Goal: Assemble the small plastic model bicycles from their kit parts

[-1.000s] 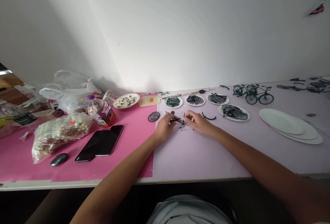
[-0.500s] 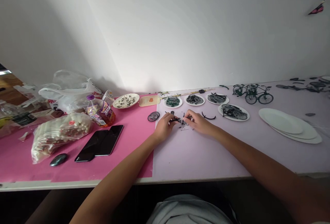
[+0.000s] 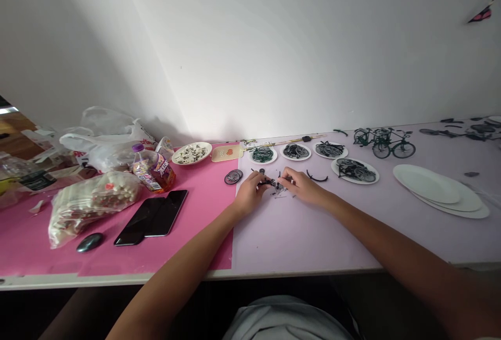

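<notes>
My left hand (image 3: 249, 192) is closed in a pinch on a small dark bicycle part (image 3: 266, 181), over the pale purple half of the table. Close beside it on the right, my right hand (image 3: 300, 185) has its fingertips pinched together at the part's other side; whatever they hold is too small to make out. Tiny loose pieces (image 3: 279, 196) lie under and between the fingers. Left of my left hand, a pair of overlapping black toy wheels (image 3: 234, 177) lies on the pink sheet. A curved black piece (image 3: 317, 177) rests to the right of my right hand.
White plates of dark bicycle parts (image 3: 295, 159) line the back, with a fuller plate (image 3: 355, 178) nearer. Assembled toy bicycles (image 3: 393, 144) stand at right, behind stacked plates (image 3: 438, 189). Leftward are two phones (image 3: 152, 218), a drink bottle (image 3: 152, 170), a filled bag (image 3: 92, 202) and a mouse (image 3: 90, 242).
Both hands stay in nearly the same place, with only slight finger movement at the small part. Nothing else has visibly moved.
</notes>
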`<state>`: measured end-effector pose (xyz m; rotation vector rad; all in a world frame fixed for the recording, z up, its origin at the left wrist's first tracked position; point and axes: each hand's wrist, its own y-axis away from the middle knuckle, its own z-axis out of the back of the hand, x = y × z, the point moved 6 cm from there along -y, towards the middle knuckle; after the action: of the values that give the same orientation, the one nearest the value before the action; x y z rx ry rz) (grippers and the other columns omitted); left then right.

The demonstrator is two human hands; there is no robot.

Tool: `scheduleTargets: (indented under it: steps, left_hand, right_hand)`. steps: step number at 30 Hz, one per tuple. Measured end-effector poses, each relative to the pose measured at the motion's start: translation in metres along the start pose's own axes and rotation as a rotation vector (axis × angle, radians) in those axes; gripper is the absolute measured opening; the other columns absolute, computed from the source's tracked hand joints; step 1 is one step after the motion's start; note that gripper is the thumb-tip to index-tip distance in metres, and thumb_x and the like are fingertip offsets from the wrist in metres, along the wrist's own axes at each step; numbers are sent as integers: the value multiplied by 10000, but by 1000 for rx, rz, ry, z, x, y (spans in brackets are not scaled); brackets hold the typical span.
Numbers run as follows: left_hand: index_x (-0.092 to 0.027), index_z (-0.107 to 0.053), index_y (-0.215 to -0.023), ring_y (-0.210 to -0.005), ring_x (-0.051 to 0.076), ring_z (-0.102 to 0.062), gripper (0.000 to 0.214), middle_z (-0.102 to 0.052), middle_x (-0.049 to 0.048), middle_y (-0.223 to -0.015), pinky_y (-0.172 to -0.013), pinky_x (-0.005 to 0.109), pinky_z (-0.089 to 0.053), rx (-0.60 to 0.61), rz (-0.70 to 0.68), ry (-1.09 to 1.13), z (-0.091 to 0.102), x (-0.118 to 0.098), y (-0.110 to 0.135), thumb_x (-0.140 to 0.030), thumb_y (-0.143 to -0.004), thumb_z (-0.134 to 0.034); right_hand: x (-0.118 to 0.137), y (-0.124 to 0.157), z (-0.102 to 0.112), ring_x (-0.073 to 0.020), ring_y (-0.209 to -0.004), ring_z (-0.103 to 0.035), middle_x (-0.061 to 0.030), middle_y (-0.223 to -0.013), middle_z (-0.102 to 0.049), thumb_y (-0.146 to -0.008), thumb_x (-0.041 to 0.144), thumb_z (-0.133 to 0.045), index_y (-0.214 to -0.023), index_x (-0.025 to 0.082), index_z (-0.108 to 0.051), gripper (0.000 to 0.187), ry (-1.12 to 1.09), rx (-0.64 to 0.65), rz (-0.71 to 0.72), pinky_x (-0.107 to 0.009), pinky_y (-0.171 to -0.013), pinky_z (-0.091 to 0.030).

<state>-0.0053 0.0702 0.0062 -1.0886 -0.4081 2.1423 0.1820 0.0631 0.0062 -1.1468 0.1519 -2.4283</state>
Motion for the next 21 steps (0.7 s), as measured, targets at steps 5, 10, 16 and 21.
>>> scheduleTargets:
  steps: [5,10,16,21]
  left_hand:
    - [-189,-699,-1047,-912,198,-671,145,-663,91,-1025,-776,310,-569,3,-10,0,-1,0,-1,-308,-1003,-628]
    - [-187,-695,-1047,-897,198,-665,147,-661,94,-1022,-761,315,-569,3,-4,-4,-1,0,0,-309,-998,-629]
    - [-187,-689,-1028,-913,205,-665,131,-665,93,-1023,-759,316,-567,2,4,4,0,0,-1,-302,-988,-639]
    - [-198,-697,-1038,-923,209,-669,151,-669,94,-1028,-765,317,-569,3,12,5,-1,1,-1,-328,-996,-635]
  right_hand:
    - [2,1,0,-144,-607,-404,49,-701,-439,-1015,608,-450,-817,243,-419,416,5,2,6,-272,-565,-325]
    - [-2,0,-3,-142,-575,-436,48,-691,-473,-1002,612,-469,-852,244,-470,398,-45,20,-35,-271,-538,-358]
    - [-5,-1,-5,-170,-723,-576,-22,-959,-656,-986,563,-518,-956,241,-539,324,-82,24,-18,-296,-643,-462]
    - [-6,0,-5,-166,-709,-562,-1,-912,-637,-1006,545,-500,-954,249,-532,302,-59,34,-16,-296,-650,-449]
